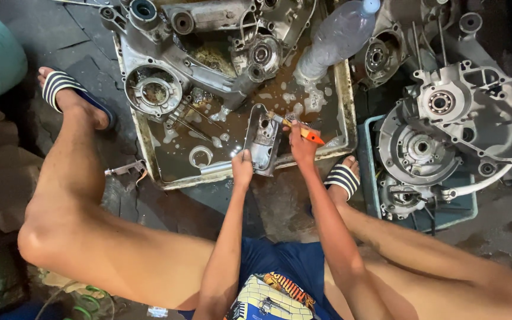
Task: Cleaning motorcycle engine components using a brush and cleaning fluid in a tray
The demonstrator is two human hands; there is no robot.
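While the left hand (242,168) has its fingers curled tight around the near edge of a small metal engine cover (263,141), propping it up on the front rim of the wash tray (346,106), the right hand (300,144) is closed around an orange-handled brush (301,128) with the tip pushed against the top of that cover. The tray is full of murky brown liquid with foam patches, and a big crankcase half (167,65) sits in the back of it. A clear plastic bottle (336,37) leans in at the far right corner. More engine casings (445,130) are piled on a blue crate (371,178) to the right, just past a striped sandal (342,178).
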